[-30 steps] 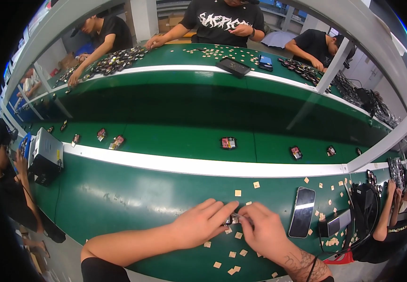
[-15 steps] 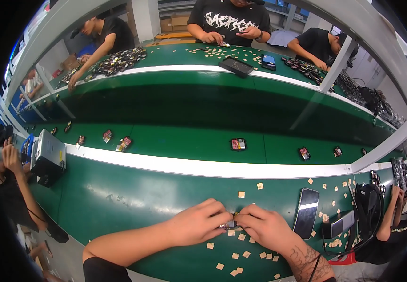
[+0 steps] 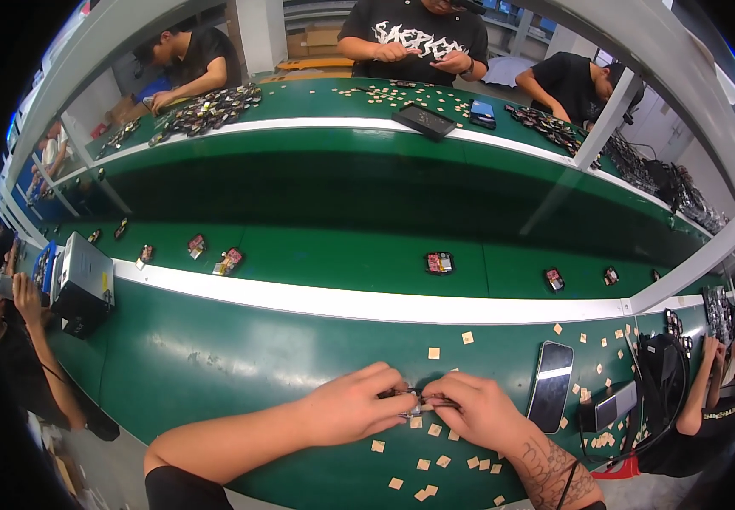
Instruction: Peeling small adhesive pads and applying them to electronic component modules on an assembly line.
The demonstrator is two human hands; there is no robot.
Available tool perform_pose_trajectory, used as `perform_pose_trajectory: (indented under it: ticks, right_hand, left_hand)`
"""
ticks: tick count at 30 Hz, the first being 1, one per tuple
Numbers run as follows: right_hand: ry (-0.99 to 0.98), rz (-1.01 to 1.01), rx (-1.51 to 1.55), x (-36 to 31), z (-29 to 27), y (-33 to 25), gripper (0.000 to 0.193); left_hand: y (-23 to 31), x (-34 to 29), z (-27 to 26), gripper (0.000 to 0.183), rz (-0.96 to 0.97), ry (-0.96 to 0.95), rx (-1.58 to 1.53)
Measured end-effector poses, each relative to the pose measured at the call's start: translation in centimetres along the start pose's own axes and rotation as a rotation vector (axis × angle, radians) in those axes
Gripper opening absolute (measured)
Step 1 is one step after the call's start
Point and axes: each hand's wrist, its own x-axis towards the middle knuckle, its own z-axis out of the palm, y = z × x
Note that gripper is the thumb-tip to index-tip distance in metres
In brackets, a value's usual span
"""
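My left hand (image 3: 355,404) is closed round a small electronic device (image 3: 416,410), dark with a silvery part, held just above the green bench (image 3: 240,357). Most of the device is hidden behind my fingers. My right hand (image 3: 474,410) meets it from the other side, thumb and fingers pinched on a thin dark tool (image 3: 441,401) whose kind I cannot make out. Its end lies against the device. Small square tan pieces (image 3: 423,465) are scattered on the bench below my hands, with others farther right.
A phone (image 3: 550,387) lies right of my right hand, beside a grey box-shaped device (image 3: 612,406) and black cables (image 3: 669,391). Beyond the white rail (image 3: 367,308), a green belt carries several small devices (image 3: 438,263). Co-workers sit across and at both sides; a grey machine (image 3: 84,280) stands left.
My fingers have shifted slightly on the device, and the thin dark tool now shows in my right hand. Devices on the belt moved a little right. The far-left co-worker's arm drew back toward the pile.
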Motion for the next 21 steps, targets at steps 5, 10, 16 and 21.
perform_pose_trajectory:
  ticks: [5,10,16,21]
  right_hand:
    - [-0.091,0.161,0.226,0.0,-1.0,0.2,0.025]
    - [-0.126,0.193,0.251,0.1,-1.6,-0.1,0.025]
    - [-0.031,0.095,0.089,0.3,0.0,-2.0,0.026]
    - [0.000,0.094,0.010,-0.1,0.9,-2.1,0.025]
  left_hand:
    - [-0.1,-0.2,0.1,0.022,0.056,-0.005,0.104]
    - [-0.1,-0.2,0.3,0.021,0.091,0.002,0.138]
    - [-0.3,-0.4,0.4,0.022,0.129,0.012,0.180]
    - [-0.1,-0.2,0.3,0.026,0.103,0.041,0.145]
